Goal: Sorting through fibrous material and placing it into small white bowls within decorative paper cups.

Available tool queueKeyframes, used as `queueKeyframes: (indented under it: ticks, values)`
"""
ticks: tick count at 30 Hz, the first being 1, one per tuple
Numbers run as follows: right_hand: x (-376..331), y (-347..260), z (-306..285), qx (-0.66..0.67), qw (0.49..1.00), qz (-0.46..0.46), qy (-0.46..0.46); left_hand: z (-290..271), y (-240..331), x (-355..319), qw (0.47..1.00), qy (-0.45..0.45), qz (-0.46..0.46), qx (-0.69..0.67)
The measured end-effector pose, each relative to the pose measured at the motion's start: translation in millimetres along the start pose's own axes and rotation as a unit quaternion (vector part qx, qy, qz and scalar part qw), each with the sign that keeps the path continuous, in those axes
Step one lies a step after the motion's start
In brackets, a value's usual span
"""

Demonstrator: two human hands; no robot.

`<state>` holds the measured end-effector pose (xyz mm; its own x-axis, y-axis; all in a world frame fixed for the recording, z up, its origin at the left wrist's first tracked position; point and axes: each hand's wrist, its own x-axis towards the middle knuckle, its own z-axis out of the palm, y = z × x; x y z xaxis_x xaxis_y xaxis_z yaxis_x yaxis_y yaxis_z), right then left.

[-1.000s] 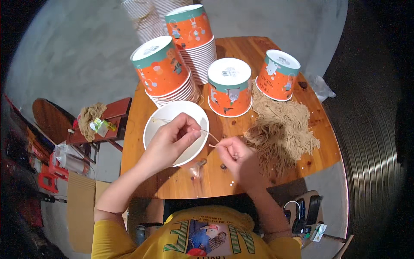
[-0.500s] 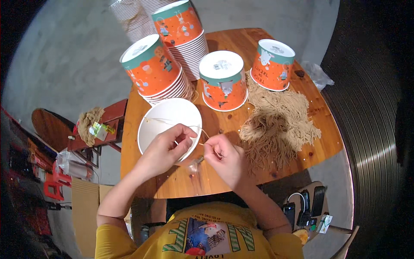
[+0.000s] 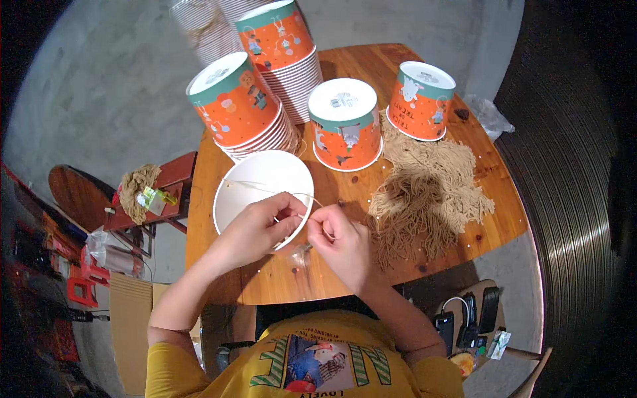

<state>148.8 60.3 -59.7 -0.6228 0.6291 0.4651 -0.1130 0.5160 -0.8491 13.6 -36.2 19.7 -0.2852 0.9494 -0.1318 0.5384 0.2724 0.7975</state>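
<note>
A white-lined paper bucket (image 3: 242, 205) lies tilted near the front of the table with its mouth toward me. A thin beige string (image 3: 255, 184) runs across its mouth and loops over to my fingers at the right rim. My left hand (image 3: 262, 225) overlaps the bucket's mouth, thumb and fingers pinched on the string. Close beside it, my right hand (image 3: 340, 245) is also closed in a pinch on the string. To the right lies a pile of beige and brown cut strings (image 3: 431, 192).
Orange and green buckets stand upside down: a near stack (image 3: 232, 109), a taller stack (image 3: 279, 40), a middle bucket (image 3: 345, 129) and a right one (image 3: 424, 103). A red bench (image 3: 174, 176) holding more string is at left; a chair (image 3: 474, 312) with chargers sits at lower right.
My right hand has moved slightly left and up, so the two hands' fingertips now nearly meet at the bucket's rim. Both still pinch the string.
</note>
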Motion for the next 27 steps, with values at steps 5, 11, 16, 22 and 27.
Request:
queueKeyframes:
  ticks: [5,11,16,22,27]
  values:
    - [0,1,1,-0.008,1.000,-0.019,0.005,0,1,3,0.998,0.000,0.018,0.055]
    - [7,1,-25,0.021,0.994,0.037,-0.096,-11,-3,5,0.999,0.026,-0.013,-0.022]
    - [18,-4,-31,0.098,0.991,0.050,-0.071,-8,0,14,0.954,0.010,-0.035,-0.297]
    - [40,-20,-38,0.063,0.984,-0.103,-0.128,-1,-3,26,0.946,-0.012,-0.008,-0.325]
    - [53,-21,-40,0.149,0.966,-0.111,-0.179,2,-4,27,0.950,-0.019,0.012,-0.311]
